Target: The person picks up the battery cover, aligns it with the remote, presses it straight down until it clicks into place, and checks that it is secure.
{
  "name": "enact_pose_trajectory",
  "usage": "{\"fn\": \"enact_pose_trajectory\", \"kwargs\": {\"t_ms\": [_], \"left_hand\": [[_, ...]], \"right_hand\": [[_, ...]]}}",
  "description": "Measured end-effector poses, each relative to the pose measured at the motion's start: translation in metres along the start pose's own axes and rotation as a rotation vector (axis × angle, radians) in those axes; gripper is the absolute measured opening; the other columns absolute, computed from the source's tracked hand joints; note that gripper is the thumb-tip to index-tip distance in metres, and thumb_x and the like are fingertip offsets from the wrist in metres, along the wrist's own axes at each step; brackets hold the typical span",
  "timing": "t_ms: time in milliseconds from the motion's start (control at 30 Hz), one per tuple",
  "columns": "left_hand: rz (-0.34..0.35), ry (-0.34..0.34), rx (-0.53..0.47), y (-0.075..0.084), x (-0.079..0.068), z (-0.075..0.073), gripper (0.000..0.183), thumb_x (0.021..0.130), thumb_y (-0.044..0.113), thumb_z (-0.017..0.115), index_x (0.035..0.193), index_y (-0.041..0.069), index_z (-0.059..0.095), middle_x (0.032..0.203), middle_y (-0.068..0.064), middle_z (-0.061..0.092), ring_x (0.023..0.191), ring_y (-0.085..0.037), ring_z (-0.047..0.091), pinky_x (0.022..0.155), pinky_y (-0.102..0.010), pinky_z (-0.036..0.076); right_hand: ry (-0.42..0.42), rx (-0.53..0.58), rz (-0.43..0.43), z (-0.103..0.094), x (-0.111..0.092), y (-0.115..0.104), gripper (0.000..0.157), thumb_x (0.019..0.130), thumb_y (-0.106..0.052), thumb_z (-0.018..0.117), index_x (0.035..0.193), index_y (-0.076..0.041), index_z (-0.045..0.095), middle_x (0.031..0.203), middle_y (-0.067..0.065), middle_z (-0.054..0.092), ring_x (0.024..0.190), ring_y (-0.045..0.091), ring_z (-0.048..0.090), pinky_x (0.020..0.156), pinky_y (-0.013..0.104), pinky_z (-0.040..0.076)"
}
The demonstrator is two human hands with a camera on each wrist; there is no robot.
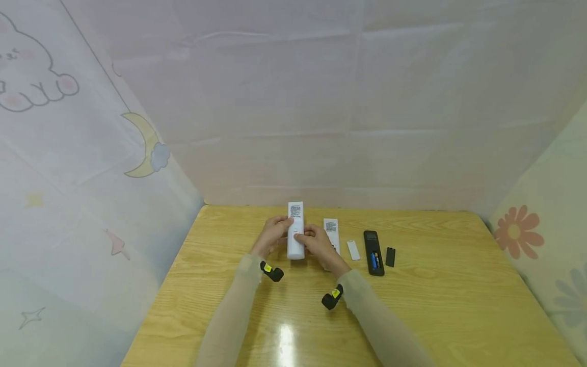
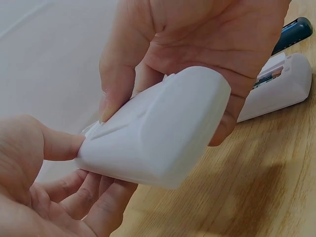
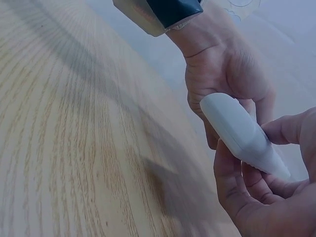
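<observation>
Both hands hold a white remote control above the table, its back with printed text and battery cover turned up. My left hand grips its left side, the thumb on the back and the fingers curled beneath, as the left wrist view shows. From the right, my right hand holds it too, with the thumb pressed on the battery cover. In the right wrist view the remote's rounded end shows between the hands. Beside the right hand lies a second white remote, partly hidden, its battery compartment uncovered with batteries inside.
Right of the hands lie a loose white battery cover, a black remote with batteries in its uncovered compartment, and a black battery cover. The wooden table meets fabric-covered walls at the back and sides.
</observation>
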State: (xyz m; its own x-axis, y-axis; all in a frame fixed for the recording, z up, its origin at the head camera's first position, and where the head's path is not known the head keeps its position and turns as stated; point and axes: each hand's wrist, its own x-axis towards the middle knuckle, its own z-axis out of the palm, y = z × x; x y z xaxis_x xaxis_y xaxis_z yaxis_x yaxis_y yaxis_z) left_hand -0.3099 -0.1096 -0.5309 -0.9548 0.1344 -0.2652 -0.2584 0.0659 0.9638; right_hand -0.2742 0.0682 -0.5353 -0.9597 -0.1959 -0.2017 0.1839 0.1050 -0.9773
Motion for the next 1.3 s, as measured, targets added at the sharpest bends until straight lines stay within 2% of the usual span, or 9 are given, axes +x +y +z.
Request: {"fn": "enact_pose_trajectory", "kwargs": {"t_ms": [200, 500, 900, 1100, 1300], "left_hand": [[0.007, -0.009, -0.02, -0.0003, -0.0018, -0.0005, 0.053, 0.111, 0.035, 0.059, 0.151, 0.001, 0.053, 0.137, -0.019, 0.067, 0.117, -0.031, 0.072, 0.1, -0.045, 0.061], [0.004, -0.018, -0.011, -0.0012, -0.0035, -0.0011, 0.054, 0.111, 0.035, 0.059, 0.152, 0.0, 0.053, 0.138, -0.019, 0.067, 0.118, -0.032, 0.071, 0.102, -0.046, 0.06], [0.012, -0.02, -0.004, 0.0028, -0.0042, -0.0015, 0.054, 0.11, 0.035, 0.061, 0.151, 0.001, 0.054, 0.14, -0.019, 0.066, 0.123, -0.033, 0.069, 0.108, -0.051, 0.057], [0.005, -0.009, -0.007, 0.0013, -0.0019, -0.0016, 0.056, 0.109, 0.033, 0.062, 0.154, 0.0, 0.051, 0.141, -0.018, 0.066, 0.125, -0.033, 0.069, 0.106, -0.048, 0.059], [0.03, 0.01, 0.051, -0.0013, 0.0002, -0.0017, 0.057, 0.11, 0.032, 0.062, 0.153, -0.003, 0.051, 0.139, -0.021, 0.066, 0.121, -0.034, 0.071, 0.098, -0.043, 0.063]], "right_hand": [[-0.013, 0.03, -0.003, 0.0007, 0.0003, 0.0016, 0.043, 0.103, -0.023, 0.071, 0.136, 0.001, 0.059, 0.119, 0.017, 0.067, 0.101, 0.026, 0.068, 0.085, 0.042, 0.063], [-0.011, 0.013, -0.009, 0.0009, 0.0013, 0.0049, 0.045, 0.104, -0.024, 0.07, 0.139, 0.001, 0.059, 0.118, 0.016, 0.067, 0.099, 0.024, 0.067, 0.076, 0.031, 0.06], [0.003, 0.009, 0.001, 0.0009, 0.0015, 0.0043, 0.046, 0.104, -0.025, 0.071, 0.14, 0.0, 0.059, 0.119, 0.016, 0.067, 0.1, 0.024, 0.066, 0.077, 0.03, 0.059], [0.016, -0.004, -0.001, 0.0012, 0.0018, 0.0053, 0.047, 0.104, -0.025, 0.071, 0.141, 0.0, 0.058, 0.121, 0.017, 0.066, 0.101, 0.025, 0.065, 0.078, 0.029, 0.058], [0.022, -0.014, -0.011, 0.0018, 0.0036, 0.0088, 0.047, 0.105, -0.026, 0.071, 0.141, 0.001, 0.057, 0.122, 0.018, 0.067, 0.103, 0.026, 0.066, 0.078, 0.028, 0.058]]}}
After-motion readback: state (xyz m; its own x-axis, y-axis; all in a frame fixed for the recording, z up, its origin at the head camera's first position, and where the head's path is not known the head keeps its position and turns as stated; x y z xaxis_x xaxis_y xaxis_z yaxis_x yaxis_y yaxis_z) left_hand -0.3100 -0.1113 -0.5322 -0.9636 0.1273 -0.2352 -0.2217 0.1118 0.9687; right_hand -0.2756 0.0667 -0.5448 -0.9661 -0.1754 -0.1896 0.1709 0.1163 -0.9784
